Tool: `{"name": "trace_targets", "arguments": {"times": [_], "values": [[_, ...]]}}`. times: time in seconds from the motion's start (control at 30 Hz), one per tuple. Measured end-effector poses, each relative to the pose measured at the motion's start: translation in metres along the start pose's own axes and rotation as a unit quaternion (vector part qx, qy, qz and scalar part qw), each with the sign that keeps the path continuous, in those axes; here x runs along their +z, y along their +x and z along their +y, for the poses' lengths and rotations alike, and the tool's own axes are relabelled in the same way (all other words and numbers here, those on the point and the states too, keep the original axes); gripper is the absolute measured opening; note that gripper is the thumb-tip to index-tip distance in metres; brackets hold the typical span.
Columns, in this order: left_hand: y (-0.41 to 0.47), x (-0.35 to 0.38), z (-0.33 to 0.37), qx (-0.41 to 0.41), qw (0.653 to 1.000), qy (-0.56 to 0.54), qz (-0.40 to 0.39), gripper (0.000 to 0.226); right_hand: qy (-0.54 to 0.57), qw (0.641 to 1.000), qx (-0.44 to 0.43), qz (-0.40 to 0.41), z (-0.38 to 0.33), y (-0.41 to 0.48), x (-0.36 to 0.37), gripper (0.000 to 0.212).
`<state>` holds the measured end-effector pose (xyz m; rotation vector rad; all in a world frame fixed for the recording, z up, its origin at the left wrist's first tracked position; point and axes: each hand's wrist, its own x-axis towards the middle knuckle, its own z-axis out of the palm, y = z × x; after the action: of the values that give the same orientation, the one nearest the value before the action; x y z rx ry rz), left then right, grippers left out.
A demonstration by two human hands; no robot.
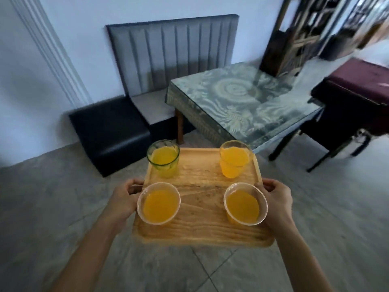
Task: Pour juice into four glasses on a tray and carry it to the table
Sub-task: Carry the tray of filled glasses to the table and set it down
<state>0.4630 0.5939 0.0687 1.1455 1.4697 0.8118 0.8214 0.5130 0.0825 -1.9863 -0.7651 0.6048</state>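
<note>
A wooden tray (202,199) hangs in the air over the tiled floor, level, with a glass of orange juice near each corner. A green-tinted glass (163,158) stands at the far left and a clear glass (234,159) at the far right. Two more clear glasses sit at the near left (159,203) and near right (245,207). My left hand (124,199) grips the tray's left edge and my right hand (277,199) grips its right edge. The table (242,102), with a patterned green cloth under glass, stands just beyond the tray.
A grey padded bench (155,81) and a black seat block (109,131) line the wall at the left of the table. A dark chair (353,114) with a maroon cushion stands at the table's right. Dark wooden shelving (299,34) rises behind.
</note>
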Motion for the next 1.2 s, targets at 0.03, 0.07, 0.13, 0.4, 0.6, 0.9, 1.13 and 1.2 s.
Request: {"name": "trace_targets", "arguments": {"times": [0.03, 0.07, 0.13, 0.4, 0.6, 0.9, 1.13, 1.2], "values": [[0.009, 0.020, 0.008, 0.005, 1.000, 0.014, -0.017, 0.024, 0.002, 1.000, 0.007, 0.022, 0.005, 0.013, -0.013, 0.013], [0.020, 0.040, 0.015, 0.008, 0.999, 0.023, -0.032, 0.023, 0.002, 0.999, 0.013, 0.044, 0.010, 0.026, -0.026, 0.013], [0.037, 0.069, 0.028, 0.009, 0.999, 0.019, -0.046, 0.022, -0.007, 0.998, 0.017, 0.067, 0.015, 0.044, -0.043, 0.013], [0.126, 0.206, 0.094, 0.038, 0.984, 0.059, -0.165, 0.024, 0.006, 0.984, 0.076, 0.163, 0.044, 0.135, -0.113, 0.019], [0.190, 0.294, 0.147, 0.065, 0.969, 0.064, -0.231, 0.023, 0.034, 0.971, 0.115, 0.209, 0.052, 0.204, -0.146, 0.020], [0.261, 0.412, 0.205, 0.083, 0.952, 0.067, -0.286, 0.020, 0.049, 0.956, 0.144, 0.251, 0.063, 0.316, -0.192, 0.018], [0.292, 0.500, 0.217, 0.084, 0.960, 0.076, -0.257, 0.024, 0.064, 0.955, 0.142, 0.253, 0.090, 0.409, -0.231, 0.010], [0.295, 0.527, 0.216, 0.080, 0.963, 0.078, -0.243, 0.025, 0.066, 0.959, 0.134, 0.242, 0.099, 0.439, -0.246, 0.010]]}}
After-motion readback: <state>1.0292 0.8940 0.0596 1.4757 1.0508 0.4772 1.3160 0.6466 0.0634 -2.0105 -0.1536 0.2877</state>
